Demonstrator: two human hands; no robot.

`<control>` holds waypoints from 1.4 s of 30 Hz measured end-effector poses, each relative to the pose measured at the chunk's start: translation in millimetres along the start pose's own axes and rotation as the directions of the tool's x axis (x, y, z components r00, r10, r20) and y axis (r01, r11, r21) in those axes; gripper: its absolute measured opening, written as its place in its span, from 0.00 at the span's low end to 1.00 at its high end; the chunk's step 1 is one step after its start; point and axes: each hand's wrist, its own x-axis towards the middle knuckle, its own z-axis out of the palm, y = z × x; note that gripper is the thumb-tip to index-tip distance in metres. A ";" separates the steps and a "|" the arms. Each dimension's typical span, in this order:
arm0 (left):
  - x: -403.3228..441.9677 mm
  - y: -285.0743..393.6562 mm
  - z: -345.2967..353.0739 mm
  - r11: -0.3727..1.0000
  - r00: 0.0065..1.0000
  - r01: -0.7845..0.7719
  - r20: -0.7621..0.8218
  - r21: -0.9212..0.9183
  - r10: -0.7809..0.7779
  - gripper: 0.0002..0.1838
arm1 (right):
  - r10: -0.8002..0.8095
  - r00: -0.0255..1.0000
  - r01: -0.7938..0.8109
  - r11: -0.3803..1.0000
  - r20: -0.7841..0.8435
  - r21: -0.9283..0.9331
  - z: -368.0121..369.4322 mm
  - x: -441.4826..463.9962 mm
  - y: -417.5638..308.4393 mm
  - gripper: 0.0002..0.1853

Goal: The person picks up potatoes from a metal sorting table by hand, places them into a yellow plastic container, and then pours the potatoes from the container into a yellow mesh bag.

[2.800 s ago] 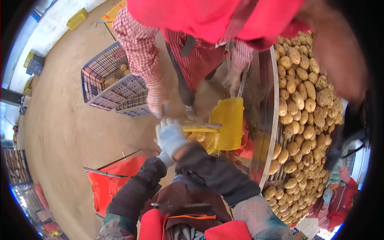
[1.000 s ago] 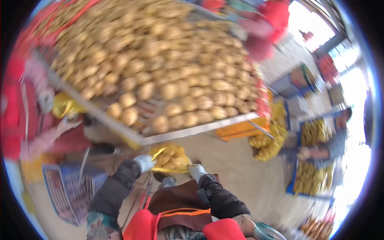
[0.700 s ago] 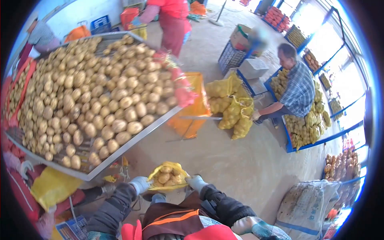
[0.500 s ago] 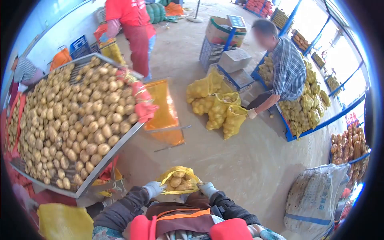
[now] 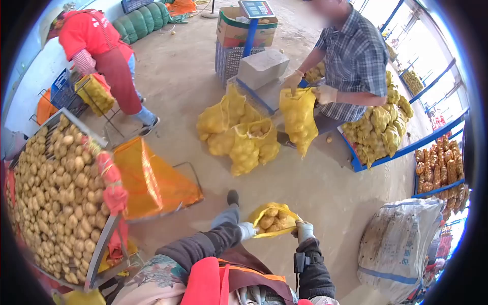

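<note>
A yellow mesh sack (image 5: pixel 261 234) hangs between my two gloved hands, its mouth spread wide. Potatoes (image 5: pixel 273 220) show inside it. My left hand (image 5: pixel 247 231) is closed on the left side of the rim. The right side is gripped by my right hand (image 5: pixel 304 231), below which a black device is strapped to the forearm. My shoe (image 5: pixel 233 197) shows on the floor just beyond the sack.
A sorting table of potatoes (image 5: pixel 61 203) stands left, beside an orange chute (image 5: pixel 152 183). Yellow potato sacks (image 5: pixel 239 132) stand ahead near a scale (image 5: pixel 256 9). A co-worker (image 5: pixel 351 56) holds another sack (image 5: pixel 299 119). A white woven bag (image 5: pixel 396 244) stands right.
My body and view have turned and moved forward, and the sack has shifted right with both hands on it. The co-worker has straightened and lifted a sack. The person in red now bends over.
</note>
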 end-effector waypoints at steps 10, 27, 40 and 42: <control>228.4 50.4 -115.2 0.936 0.944 0.330 0.058 -0.127 -0.325 0.27 | 0.132 0.991 -0.123 0.923 -0.001 -0.365 39.5 259.3 -140.9 0.16; 166.2 -41.6 -129.9 0.700 0.603 -0.118 -0.611 -0.705 -0.513 0.14 | -0.122 0.897 0.262 0.921 0.425 -0.288 142.6 401.4 -135.1 0.13; -174.4 -48.4 219.7 -0.308 0.260 -0.379 0.219 -0.873 -0.940 0.12 | 0.147 0.254 0.934 -0.293 0.956 -0.203 196.9 80.4 -138.1 0.21; -178.3 -59.7 250.0 -0.295 0.278 -0.427 0.187 -0.855 -0.942 0.12 | 0.020 0.165 0.958 -0.243 0.986 -0.155 236.1 16.0 -150.9 0.18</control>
